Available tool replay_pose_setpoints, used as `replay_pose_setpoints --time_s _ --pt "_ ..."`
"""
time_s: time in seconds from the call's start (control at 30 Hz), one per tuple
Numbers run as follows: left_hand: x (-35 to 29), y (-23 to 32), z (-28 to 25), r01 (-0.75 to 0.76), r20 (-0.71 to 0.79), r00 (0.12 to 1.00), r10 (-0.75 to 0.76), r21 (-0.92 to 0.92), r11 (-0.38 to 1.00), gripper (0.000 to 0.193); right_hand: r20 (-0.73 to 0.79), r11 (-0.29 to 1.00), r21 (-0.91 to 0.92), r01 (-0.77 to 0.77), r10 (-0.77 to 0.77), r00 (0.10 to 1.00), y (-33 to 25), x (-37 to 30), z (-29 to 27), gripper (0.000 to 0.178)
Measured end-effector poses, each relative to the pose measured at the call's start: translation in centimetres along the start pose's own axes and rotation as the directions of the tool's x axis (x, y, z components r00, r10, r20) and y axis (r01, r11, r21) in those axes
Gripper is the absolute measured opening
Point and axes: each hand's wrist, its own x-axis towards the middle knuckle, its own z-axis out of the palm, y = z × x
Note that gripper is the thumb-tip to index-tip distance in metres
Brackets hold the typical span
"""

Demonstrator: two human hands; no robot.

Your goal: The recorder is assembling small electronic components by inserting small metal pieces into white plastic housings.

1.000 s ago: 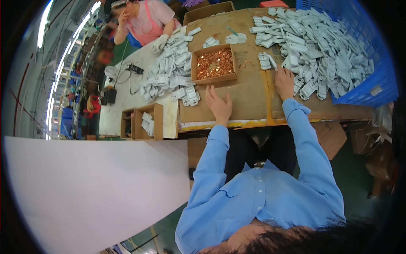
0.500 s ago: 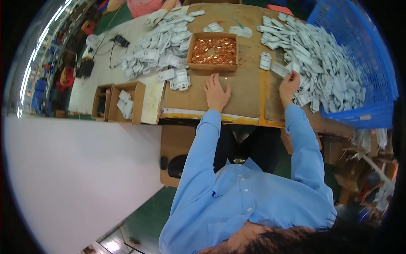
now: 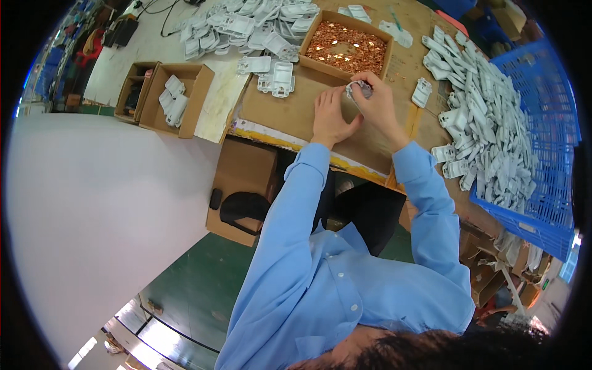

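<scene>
My right hand (image 3: 381,108) is closed on a small white plastic housing (image 3: 359,91), held up over the brown work surface. Its fingers cover part of the piece. Just to its left, my left hand (image 3: 332,118) is open over the surface, thumb apart from the fingers. Beyond both hands stands a shallow cardboard box (image 3: 320,66) filled with small shiny copper-coloured pieces (image 3: 348,49). A few white housings (image 3: 282,79) lie left of my left hand. One single housing (image 3: 422,92) lies to the right of my right hand.
A heap of white housings (image 3: 487,129) spills from a tipped blue plastic crate (image 3: 549,105) on the right. Another heap (image 3: 240,26) covers the far left. A small cardboard box (image 3: 202,102) with a few housings stands at the left edge of the table.
My right hand has come left from the right-hand heap with a housing, to beside my left hand. The whole view has shifted and tilted, and the co-worker is out of sight.
</scene>
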Motion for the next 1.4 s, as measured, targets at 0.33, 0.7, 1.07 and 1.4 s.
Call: replay_pose_setpoints --time_s 0.33,0.7,1.07,1.4 --pt "-0.1 -0.5 0.6 0.123 -0.092 0.987 -0.134 -0.117 0.985 0.052 0.276 0.993 0.073 -0.095 0.071 0.958 1.6 1.4 1.2 0.013" --pt "0.3 -1.1 1.1 0.176 -0.133 0.971 -0.197 -0.150 0.973 0.023 0.215 0.930 -0.360 0.078 0.001 0.977 4.7 12.9 -1.3 0.023" --pt "0.2 -0.5 0.0 0.259 -0.085 0.957 -0.279 -0.193 0.947 0.022 0.352 0.512 -0.834 0.207 0.203 0.914 5.3 14.9 2.1 0.021" --pt "0.1 -0.9 0.4 0.207 -0.097 0.970 -0.222 -0.141 0.968 0.022 0.342 0.475 -0.868 0.145 0.359 0.868 6.3 15.4 3.0 0.029"
